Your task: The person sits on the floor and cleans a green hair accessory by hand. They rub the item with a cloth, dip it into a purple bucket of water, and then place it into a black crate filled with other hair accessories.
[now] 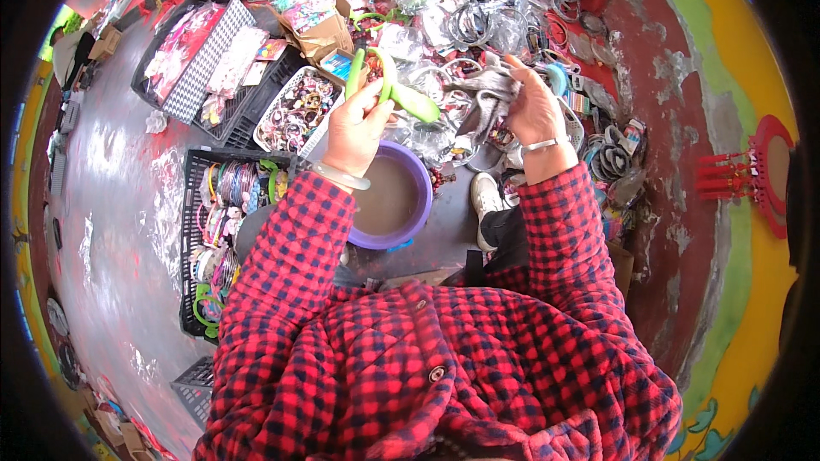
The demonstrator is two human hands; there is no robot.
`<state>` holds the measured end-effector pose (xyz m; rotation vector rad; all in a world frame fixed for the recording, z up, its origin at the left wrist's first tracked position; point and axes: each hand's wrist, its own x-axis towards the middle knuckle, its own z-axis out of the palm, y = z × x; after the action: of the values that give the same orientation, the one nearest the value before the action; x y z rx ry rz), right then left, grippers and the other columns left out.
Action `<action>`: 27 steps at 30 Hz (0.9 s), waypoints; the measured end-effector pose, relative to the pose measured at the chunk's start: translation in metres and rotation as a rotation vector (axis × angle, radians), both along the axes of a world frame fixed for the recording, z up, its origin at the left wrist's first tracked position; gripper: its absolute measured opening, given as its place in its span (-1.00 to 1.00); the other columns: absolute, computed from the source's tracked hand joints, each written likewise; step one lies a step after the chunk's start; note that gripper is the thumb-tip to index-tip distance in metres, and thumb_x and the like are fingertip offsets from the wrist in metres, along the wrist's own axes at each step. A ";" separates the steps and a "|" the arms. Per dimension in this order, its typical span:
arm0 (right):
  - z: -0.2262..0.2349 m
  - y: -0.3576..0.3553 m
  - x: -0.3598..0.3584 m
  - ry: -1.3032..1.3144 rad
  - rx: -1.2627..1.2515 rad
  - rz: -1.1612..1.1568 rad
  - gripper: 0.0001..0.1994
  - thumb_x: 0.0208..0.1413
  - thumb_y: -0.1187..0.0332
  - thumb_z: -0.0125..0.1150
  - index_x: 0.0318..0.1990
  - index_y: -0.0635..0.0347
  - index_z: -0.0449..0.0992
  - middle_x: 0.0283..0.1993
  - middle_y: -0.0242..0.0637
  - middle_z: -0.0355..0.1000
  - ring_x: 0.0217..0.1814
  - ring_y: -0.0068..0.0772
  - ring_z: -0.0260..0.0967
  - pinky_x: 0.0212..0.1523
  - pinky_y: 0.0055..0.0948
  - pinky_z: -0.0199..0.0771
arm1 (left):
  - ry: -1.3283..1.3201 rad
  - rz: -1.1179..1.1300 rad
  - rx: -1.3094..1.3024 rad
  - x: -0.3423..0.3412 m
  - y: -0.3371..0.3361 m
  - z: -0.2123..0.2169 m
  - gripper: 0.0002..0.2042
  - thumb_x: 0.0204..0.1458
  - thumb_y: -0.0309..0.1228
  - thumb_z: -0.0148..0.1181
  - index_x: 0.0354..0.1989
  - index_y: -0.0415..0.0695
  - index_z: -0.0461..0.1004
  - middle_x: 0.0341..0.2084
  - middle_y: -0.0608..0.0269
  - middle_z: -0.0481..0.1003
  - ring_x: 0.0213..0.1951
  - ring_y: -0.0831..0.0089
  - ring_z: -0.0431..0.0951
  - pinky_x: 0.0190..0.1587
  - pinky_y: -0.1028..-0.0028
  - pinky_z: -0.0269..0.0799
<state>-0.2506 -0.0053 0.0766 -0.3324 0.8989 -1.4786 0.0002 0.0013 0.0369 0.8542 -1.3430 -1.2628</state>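
Closed around a bright green headband is my left hand; the band has a wide flap on its right side and a narrower upright part. My right hand grips a grey cloth, which hangs to the left from my fingers, crumpled. The cloth and headband are apart. Below my left hand stands a purple basin with murky brownish water in it. A pale bracelet circles each wrist.
A black crate of headbands stands at left, with a white basket of small hair accessories farther off. Bagged headbands are heaped at the back. A houndstooth box is at the far left. My white shoe stands beside the basin.
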 end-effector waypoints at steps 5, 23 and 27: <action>0.017 0.016 0.038 0.095 -0.253 0.117 -0.57 -0.01 0.58 0.05 0.08 0.31 0.22 -0.09 -0.26 0.35 -0.10 -0.45 0.33 -0.08 -0.54 0.35 | -0.140 0.165 -0.143 -0.007 -0.006 -0.014 -0.70 -0.05 -0.64 0.07 -0.08 -0.29 0.38 -0.46 0.25 0.50 -0.44 0.62 0.47 -0.38 0.62 0.39; -0.020 0.020 0.088 1.507 -0.334 -0.104 -0.77 0.01 0.20 0.11 -0.33 0.17 0.35 -0.46 0.02 0.41 -0.43 0.06 0.38 -0.43 -0.16 0.36 | 0.181 -0.280 0.204 -0.017 0.016 0.014 -0.63 0.02 -0.66 -0.02 0.05 -0.34 0.27 -0.16 0.27 0.43 -0.18 0.62 0.40 -0.10 0.63 0.31; -0.046 0.003 0.076 1.271 -0.317 -0.115 -0.74 0.01 0.19 0.12 -0.36 0.24 0.39 -0.48 0.00 0.41 -0.44 -0.05 0.40 -0.41 -0.26 0.37 | 0.086 -0.330 0.224 -0.017 0.018 0.016 -0.66 0.02 -0.64 -0.01 0.03 -0.36 0.28 -0.23 0.21 0.46 -0.28 0.57 0.46 -0.20 0.59 0.38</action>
<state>-0.1741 -0.0022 0.0307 -1.5809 1.6632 -1.4375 -0.0167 0.0192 0.0529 0.7392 -1.3256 -1.7127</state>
